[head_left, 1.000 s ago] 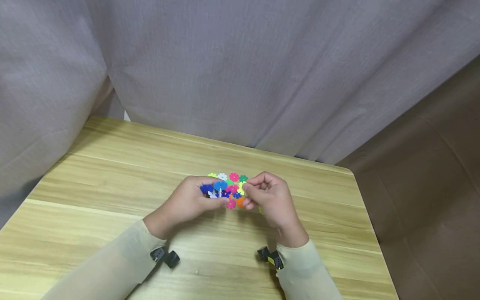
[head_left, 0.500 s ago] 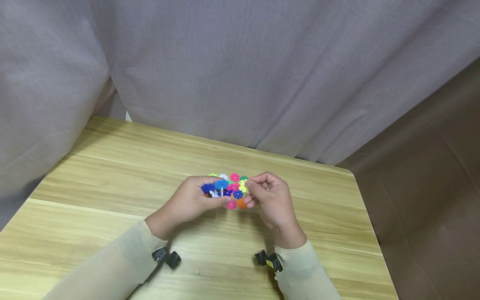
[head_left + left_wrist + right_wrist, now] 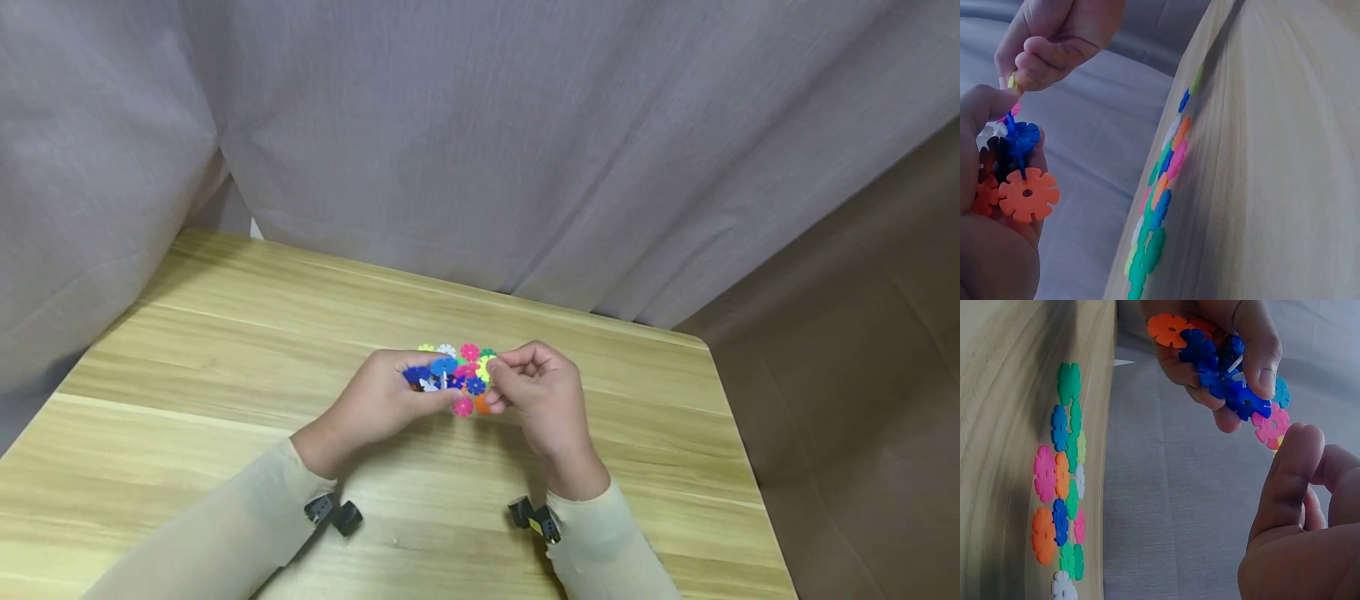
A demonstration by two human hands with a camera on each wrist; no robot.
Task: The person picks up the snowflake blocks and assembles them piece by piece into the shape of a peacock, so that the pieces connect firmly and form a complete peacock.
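Gripping disc cluster (image 3: 442, 379), left hand (image 3: 375, 404); right hand (image 3: 543, 396) pinching.

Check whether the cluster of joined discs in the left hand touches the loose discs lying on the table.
Apart. The right wrist view shows the cluster, gripped by the left hand, held off the table, with grey curtain between it and the loose discs.

Cluster of interlocked snowflake discs (image 3: 1222, 369), blue, orange, pink, white, held above the table, yellow disc (image 3: 1012, 80) at its edge
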